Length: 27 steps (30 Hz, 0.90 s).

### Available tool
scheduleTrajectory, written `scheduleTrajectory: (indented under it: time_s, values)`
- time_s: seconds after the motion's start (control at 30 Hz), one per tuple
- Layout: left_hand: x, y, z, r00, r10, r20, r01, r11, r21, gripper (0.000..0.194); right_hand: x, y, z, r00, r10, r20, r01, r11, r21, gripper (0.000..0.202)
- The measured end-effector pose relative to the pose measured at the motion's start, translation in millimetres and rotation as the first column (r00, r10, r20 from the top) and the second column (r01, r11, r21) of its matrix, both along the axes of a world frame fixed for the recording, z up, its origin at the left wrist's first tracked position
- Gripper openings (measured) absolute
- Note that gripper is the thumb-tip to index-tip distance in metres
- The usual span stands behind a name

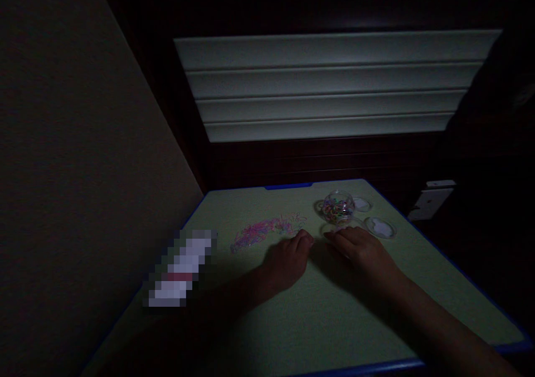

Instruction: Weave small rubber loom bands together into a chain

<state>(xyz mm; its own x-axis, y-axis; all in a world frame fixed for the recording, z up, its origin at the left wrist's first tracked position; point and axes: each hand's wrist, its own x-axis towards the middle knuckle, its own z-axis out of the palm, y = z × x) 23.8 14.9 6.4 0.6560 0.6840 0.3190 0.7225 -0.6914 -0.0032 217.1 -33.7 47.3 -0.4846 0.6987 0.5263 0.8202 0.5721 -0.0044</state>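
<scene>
My left hand [292, 257] is over the middle of the table, fingers curled together in a pinch; anything in them is too small to make out. Just beyond it lies a loose pile of thin, colourful rubber bands [259, 232], mostly pink and purple. My right hand [359, 249] is a short way to the right, its bent fingers pressed together and pointing left. What it pinches, if anything, cannot be seen. Behind it stands a clear round jar [338, 207] with multicoloured bands inside. A second clear container [350, 222] is partly hidden by the right hand.
Two clear round lids [380, 227] [361, 203] with whitish middles lie right of the jar. A blurred-out white and red item [181, 271] lies at the table's left edge. The pale green table [259, 332] has a blue rim; a wall rises left and a slatted panel behind.
</scene>
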Motion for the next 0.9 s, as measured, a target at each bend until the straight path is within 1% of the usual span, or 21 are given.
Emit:
scheduleTrajectory:
  time_s: [0.1, 0.27, 0.4, 0.57, 0.77, 0.9]
  values:
    - [-2, 0, -4.7, 0.997, -0.071, 0.013, 0.07, 0.996, 0.059, 0.022, -1, -1, 0.9, 0.999, 0.031, 0.009, -0.031, 0.999, -0.013, 0.024]
    - [-4, 1, -9.6, 0.993, -0.109, 0.04, 0.102, 0.986, 0.132, 0.021, -3, -3, 3.1, 0.999, 0.03, 0.022, -0.028, 0.997, -0.07, 0.026]
    - [-4, 2, -11.2, 0.988, -0.151, 0.036, 0.145, 0.98, 0.134, 0.022, -4, -4, 4.0, 0.999, 0.029, 0.03, -0.026, 0.995, -0.095, 0.024]
    - [-3, 3, -13.8, 0.99, -0.133, 0.035, 0.128, 0.983, 0.128, 0.023, -5, -3, 2.6, 0.998, 0.041, 0.046, -0.035, 0.992, -0.121, 0.017]
    - [-3, 2, -8.4, 0.985, -0.167, 0.028, 0.163, 0.978, 0.128, 0.02, -4, -1, 2.6, 0.998, 0.037, 0.053, -0.03, 0.992, -0.118, 0.015]
    - [-2, 1, -6.2, 0.988, -0.149, 0.031, 0.145, 0.983, 0.113, 0.018, -3, -1, 1.8, 0.997, 0.038, 0.071, -0.031, 0.995, -0.097, 0.013]
